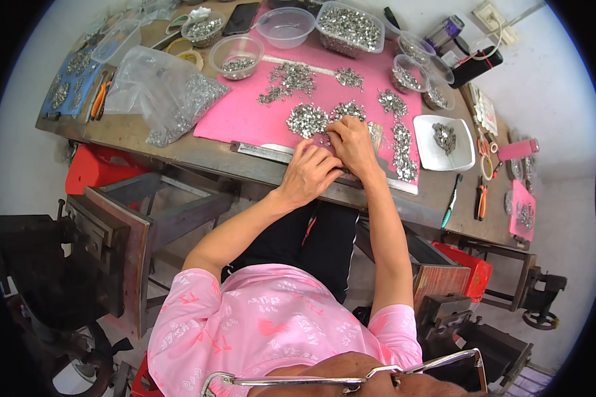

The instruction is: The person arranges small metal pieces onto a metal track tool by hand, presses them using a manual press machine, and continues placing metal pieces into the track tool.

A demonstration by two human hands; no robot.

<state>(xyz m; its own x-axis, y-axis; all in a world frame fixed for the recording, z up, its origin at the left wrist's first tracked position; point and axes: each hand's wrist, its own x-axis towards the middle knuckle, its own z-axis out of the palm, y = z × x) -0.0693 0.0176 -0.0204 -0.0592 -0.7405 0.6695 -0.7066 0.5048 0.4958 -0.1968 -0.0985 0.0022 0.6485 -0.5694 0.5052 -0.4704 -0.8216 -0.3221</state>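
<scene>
Both my hands are close together at the table's front edge. My left hand (311, 173) has its fingers bent and pressed together, and whatever is in them is hidden. Just right of it, my right hand (353, 147) curls downward with its fingertips pinched, too small a spot to make out what they grip. Beyond the hands lie a pile of small shiny metal pieces (307, 120) and another heap (348, 110), on a pink mat (232, 116). A flat steel bar (261, 151) runs along the mat's near edge, left of my hands.
A clear bag of metal pieces (179, 109) lies left. Behind stand a filled plastic tub (351, 30) and a clear bowl (286, 28). To the right are a white dish (462, 153), a toothbrush (451, 202) and orange-handled pliers (481, 202). Red stools show below the table.
</scene>
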